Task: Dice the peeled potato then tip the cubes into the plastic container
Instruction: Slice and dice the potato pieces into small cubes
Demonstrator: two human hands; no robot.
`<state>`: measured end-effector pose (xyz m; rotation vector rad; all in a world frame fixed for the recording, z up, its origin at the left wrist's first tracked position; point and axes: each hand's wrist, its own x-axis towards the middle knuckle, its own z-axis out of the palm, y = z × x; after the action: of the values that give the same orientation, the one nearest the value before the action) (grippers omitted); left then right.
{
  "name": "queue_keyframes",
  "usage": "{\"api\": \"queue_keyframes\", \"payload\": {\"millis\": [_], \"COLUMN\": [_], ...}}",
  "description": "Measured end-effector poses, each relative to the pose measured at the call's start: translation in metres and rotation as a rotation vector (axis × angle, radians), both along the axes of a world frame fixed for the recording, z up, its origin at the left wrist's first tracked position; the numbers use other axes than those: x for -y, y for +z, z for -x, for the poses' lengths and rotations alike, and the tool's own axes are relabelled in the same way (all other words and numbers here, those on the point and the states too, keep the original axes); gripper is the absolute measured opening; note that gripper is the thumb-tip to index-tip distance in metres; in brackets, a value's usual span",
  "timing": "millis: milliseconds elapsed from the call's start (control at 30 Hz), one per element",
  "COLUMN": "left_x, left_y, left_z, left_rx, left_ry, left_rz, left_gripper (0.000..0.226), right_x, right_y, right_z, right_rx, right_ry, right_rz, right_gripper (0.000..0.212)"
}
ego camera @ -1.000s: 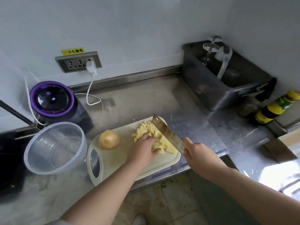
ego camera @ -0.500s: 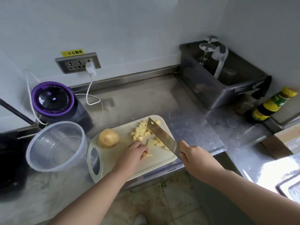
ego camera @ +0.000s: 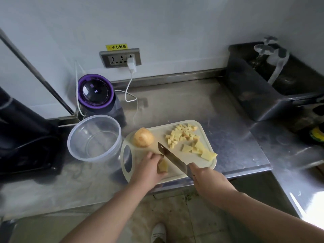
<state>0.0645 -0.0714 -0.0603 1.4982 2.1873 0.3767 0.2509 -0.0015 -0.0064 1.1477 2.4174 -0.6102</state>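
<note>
Potato piece (ego camera: 163, 166), peeled & pale yellow, lies at the near edge of the cutting board (ego camera: 198, 163), held down by the L hand (ego camera: 149, 170). The fingers (ego camera: 155, 156) are curled & pressed together over the piece's far side w/ the thumb on its near side, so it's pinched btwn them. R hand (ego camera: 208, 181) grips the knife (ego camera: 172, 159), fingers wrapped tight round the handle, which is hidden inside the fist. The blade runs diagonally from the R hand toward far left. Its tip ends just near of a whole round potato (ego camera: 143, 137), & its flat side is just beside the L fingertips & the held piece. Can't tell if the edge touches the board.

On the far right part of the board is a heap of small cubes (ego camera: 182, 135). Just near of them lie a few flat slices (ego camera: 198, 149), 1 reaching the board's right rim. The board's handle hole (ego camera: 127, 158) is at its left end. The board lies on the steel counter (ego camera: 175, 106), near side close to the counter's front lip.

Plastic container (ego camera: 112, 151) is clear, round, upright, open-topped, on the counter just left of the board. Touching it or not, can't tell.

Far of the container stands an appliance (ego camera: 95, 92) w/ a purple-ringed lid. On the wall is a socket strip (ego camera: 121, 57) w/ a white plug (ego camera: 131, 65), its cable trailing down to the counter. At far right sits a metal tub (ego camera: 263, 95) w/ upturned stem glasses (ego camera: 264, 50). A shoe (ego camera: 158, 232) shows on the floor below.
</note>
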Motion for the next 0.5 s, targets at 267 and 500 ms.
{"api": "queue_keyframes", "payload": {"millis": [267,500], "left_x": [-0.0044,-0.0035], "left_y": [-0.0053,-0.0063], "left_z": [-0.0114,-0.0071], "left_rx": [-0.14,-0.094], "left_ry": [0.167,0.02], "left_rz": [0.033,0.032], "left_gripper": [0.055,0.054], "right_x": [0.0001,-0.0022], "right_y": [-0.0048,-0.0053], "right_z": [0.0009,-0.0049], "right_rx": [0.003,0.011], "right_ry": [0.019,0.026], "right_rz": [-0.004,-0.011], "right_gripper": [0.033,0.033]}}
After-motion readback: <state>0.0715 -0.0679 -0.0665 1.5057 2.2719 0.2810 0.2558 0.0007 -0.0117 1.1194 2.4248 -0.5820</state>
